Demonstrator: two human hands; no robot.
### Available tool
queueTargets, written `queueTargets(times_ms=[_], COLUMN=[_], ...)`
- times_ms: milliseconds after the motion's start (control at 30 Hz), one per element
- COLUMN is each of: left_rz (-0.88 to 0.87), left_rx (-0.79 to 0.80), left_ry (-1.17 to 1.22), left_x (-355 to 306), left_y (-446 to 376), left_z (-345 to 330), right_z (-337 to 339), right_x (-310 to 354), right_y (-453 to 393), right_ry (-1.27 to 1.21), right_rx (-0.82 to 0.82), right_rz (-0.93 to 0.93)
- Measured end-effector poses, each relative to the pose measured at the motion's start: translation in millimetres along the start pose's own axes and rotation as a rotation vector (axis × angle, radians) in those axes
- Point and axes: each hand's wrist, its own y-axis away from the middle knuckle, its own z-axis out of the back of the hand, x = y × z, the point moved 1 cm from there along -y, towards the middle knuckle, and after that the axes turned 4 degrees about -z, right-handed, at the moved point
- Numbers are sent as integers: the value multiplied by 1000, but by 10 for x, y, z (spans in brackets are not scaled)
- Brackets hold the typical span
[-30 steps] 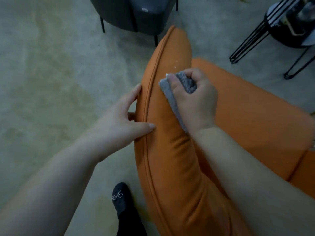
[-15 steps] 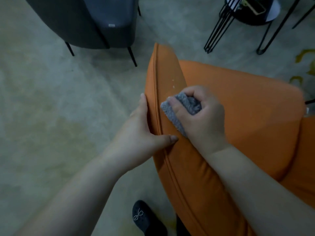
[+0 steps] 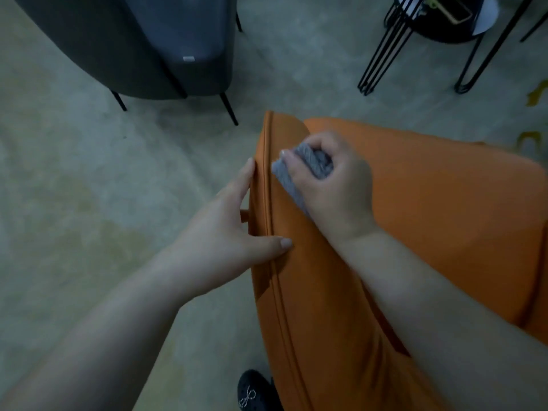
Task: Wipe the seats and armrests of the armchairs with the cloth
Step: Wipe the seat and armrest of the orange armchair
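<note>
Head view, the only one. I'm on the armrest step: wiping the top of the orange chair's [image 3: 444,218] armrest [image 3: 296,262], near its front end. Seat [image 3: 459,203] lies to the right of the armrest; I'd judge it not yet done, can't confirm.

Right hand [image 3: 335,185]: fingers curled tight round the cloth [image 3: 314,161], bunched in the fist. Thumb lies along the cloth's left edge. A flap of cloth hangs below the fist and lies pressed flat on the armrest top, just right of the piped seam [image 3: 274,277].

Left hand [image 3: 225,232]: bracing the armrest. Fingers straight and together, flat against the armrest's outer side, tips pointing toward its front end. Thumb spread wide from them, hooked over the seam, tip resting on top of the armrest behind the cloth. Holds nothing, just steadies.

Next move, my guess: run the cloth over the rounded front end, then drag back along the armrest toward me. That needs the left thumb off the top, since it sits in the wipe path. Keep pressure on the flap, not the knuckles.

Rest: grey chair [image 3: 133,46] stands well beyond the armrest's front end, to its left; a wire-leg table [image 3: 444,28] is beyond it to the right. My shoe [image 3: 252,393] is by the armrest's near end.
</note>
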Motion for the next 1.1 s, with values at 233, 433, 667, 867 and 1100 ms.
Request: queueTargets(times_ms=[233, 433, 667, 867, 1100], left_rz=[10, 0, 2, 13, -8], left_rx=[4, 34, 59, 90, 54], left_ry=[-96, -58, -129, -152, -178], left_x=[-138, -142, -226, -246, -172], left_y=[-253, -430, -721, -750, -769], left_z=[85, 138, 172, 169, 145], right_z=[99, -135, 11, 19, -221], right_x=[-173, -202, -378, -313, -543], right_y=[59, -371, -205, -74, -678], right_ry=[-69, -90, -157, -129, 7], right_rx=[27, -43, 64, 13, 21], right_rz=[-54, -94, -298, -290, -348])
